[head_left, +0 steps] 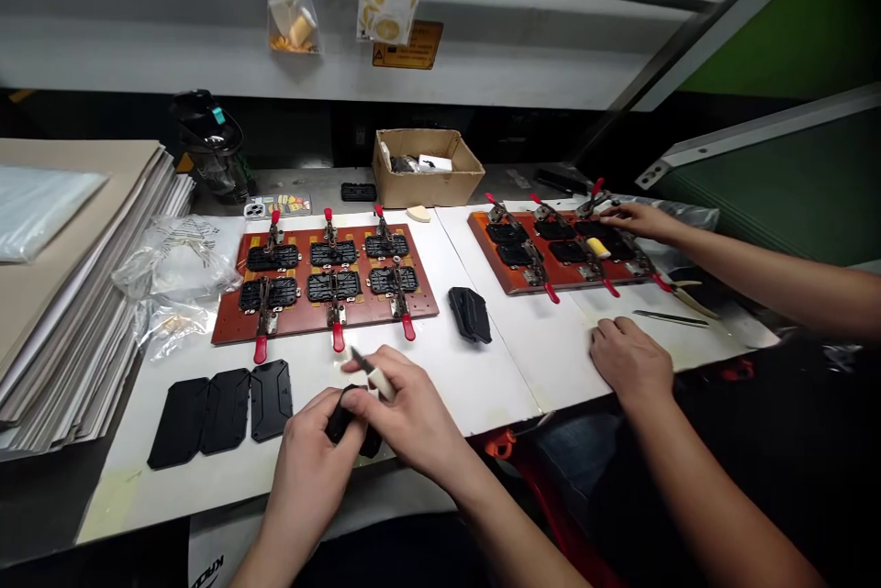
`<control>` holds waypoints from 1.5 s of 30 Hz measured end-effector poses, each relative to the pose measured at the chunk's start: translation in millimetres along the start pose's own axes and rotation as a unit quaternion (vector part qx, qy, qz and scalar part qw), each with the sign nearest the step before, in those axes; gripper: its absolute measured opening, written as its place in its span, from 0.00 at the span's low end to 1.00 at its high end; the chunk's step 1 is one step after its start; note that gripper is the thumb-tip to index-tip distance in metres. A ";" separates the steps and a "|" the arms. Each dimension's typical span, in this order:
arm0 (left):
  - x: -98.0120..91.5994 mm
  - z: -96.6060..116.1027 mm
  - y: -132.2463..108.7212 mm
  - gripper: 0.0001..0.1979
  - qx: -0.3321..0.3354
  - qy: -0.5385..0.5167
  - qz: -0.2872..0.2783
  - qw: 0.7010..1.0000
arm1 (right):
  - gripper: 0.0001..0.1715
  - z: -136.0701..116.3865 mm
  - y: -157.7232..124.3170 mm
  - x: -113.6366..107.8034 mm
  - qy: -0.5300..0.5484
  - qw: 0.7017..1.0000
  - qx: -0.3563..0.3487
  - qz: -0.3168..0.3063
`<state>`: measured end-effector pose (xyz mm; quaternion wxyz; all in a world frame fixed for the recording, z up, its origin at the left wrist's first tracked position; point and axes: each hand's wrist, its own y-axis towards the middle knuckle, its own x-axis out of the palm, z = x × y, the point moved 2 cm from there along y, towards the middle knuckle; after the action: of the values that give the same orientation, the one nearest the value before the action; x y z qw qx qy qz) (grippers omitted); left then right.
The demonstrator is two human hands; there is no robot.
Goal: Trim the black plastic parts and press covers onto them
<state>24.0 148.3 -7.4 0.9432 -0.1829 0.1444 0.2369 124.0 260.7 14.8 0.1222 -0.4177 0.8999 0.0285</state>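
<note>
Between hands (413, 406), matte black piece (338, 421)

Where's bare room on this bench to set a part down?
White paper shows bare between the stacked black covers and the co-worker's left hand, and between the left clamp board and right clamp board. Crowded: both boards, packed with toggle clamps.

The held part (337, 421) looks matt plastic, the clamp handles (338, 338) glossy plastic, the box (431, 191) dull cardboard.
</note>
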 end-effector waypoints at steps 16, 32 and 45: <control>-1.4 -21.0 6.2 0.18 -0.026 -0.150 0.034 0.988 | 0.16 35.9 -23.2 -4.3 0.082 0.985 0.120 0.093; 11.0 -18.7 -1.2 0.17 0.047 -0.079 0.013 0.996 | 0.27 11.5 -57.8 27.2 -0.057 0.990 0.096 -0.088; 13.8 -25.3 -3.5 0.18 0.080 -0.074 0.023 0.994 | 0.29 6.7 -55.1 32.2 -0.096 0.982 0.123 -0.106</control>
<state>32.8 140.4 -33.9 0.9573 -0.0851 0.0968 0.2587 147.1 202.0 3.2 0.2612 -0.4879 0.8310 -0.0557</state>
